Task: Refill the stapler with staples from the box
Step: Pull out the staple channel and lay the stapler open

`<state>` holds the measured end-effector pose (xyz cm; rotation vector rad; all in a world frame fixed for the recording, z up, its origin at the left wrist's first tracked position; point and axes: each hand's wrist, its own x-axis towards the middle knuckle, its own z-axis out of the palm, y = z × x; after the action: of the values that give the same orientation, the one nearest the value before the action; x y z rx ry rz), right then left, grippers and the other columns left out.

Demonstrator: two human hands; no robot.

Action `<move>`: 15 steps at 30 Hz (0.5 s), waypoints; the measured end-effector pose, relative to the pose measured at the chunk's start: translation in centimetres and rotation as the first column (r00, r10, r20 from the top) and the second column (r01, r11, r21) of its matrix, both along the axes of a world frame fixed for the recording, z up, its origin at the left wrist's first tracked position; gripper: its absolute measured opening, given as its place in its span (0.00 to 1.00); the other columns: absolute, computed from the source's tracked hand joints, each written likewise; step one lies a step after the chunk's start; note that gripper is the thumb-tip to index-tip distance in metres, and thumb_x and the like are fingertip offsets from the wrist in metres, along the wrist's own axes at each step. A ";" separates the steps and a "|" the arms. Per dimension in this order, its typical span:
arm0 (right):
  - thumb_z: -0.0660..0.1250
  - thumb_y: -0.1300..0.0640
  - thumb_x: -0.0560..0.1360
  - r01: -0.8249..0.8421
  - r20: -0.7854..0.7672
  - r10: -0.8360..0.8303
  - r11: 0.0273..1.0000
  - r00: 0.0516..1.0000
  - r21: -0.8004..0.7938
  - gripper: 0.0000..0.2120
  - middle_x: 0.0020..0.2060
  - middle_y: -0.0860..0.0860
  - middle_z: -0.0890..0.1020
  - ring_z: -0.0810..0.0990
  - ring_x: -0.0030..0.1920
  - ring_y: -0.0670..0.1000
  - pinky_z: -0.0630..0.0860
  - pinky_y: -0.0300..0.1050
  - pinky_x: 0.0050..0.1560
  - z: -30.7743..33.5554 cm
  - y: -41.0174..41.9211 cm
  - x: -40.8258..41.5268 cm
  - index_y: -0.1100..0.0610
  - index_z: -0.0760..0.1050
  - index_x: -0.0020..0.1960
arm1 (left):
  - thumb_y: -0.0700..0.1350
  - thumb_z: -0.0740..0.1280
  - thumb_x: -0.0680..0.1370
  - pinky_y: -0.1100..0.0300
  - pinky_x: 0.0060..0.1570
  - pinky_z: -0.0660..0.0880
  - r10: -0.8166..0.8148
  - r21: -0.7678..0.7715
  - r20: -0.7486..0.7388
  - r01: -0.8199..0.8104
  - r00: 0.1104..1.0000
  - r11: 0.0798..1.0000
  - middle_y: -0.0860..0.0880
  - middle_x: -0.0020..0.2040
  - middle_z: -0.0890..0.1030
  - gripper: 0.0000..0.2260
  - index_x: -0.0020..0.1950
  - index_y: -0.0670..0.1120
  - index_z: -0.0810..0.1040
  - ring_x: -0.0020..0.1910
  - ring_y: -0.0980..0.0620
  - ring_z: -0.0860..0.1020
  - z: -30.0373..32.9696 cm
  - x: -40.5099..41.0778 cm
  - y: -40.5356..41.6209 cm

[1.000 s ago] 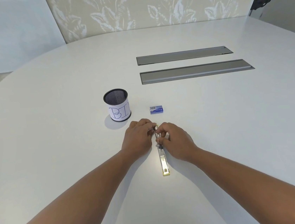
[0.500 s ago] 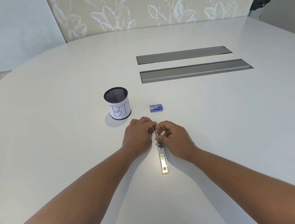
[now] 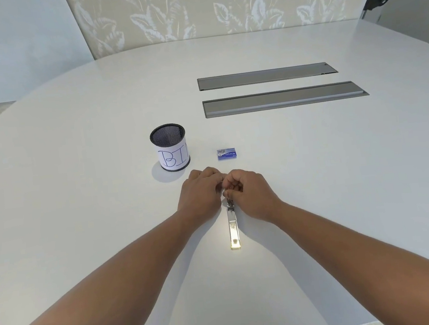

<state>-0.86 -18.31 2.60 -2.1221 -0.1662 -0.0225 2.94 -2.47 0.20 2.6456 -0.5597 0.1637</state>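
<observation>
1. Fingers of the left hand point(image 3: 201, 193) curl around the far end of the stapler point(image 3: 233, 227), beside a mesh cup point(image 3: 170, 147).
2. Right hand point(image 3: 251, 194) pinches the same end; the stapler lies opened on the table point(image 3: 316, 177).
3. Beyond both hands sits the staple box point(image 3: 228, 153), untouched.

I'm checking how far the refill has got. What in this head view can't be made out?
- Far end of the stapler: hidden under the left hand and right hand, so whether staples are loaded can't be told.
- What the fingertips pinch: too small, covered by the knuckles.
- Staple box: its print is too small to read, and open or closed is unclear.
- Mesh cup: its last label letter curves out of sight.
</observation>
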 end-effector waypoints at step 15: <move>0.81 0.55 0.68 -0.035 0.048 0.032 0.998 0.998 0.058 0.12 0.41 0.45 0.82 0.78 0.41 0.46 0.77 0.40 0.45 -1.7 -1.2 -2.4 0.48 0.80 0.47 | 0.46 0.62 0.81 0.52 0.56 0.72 0.027 -0.053 0.002 -0.027 1.000 0.998 0.60 0.59 0.79 0.14 0.63 0.58 0.80 0.55 0.47 0.72 -0.6 0.1 0.0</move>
<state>-3.25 -19.49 0.94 -2.0610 -0.2264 -0.0574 3.08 -2.46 -0.36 2.6032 -0.5141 0.1873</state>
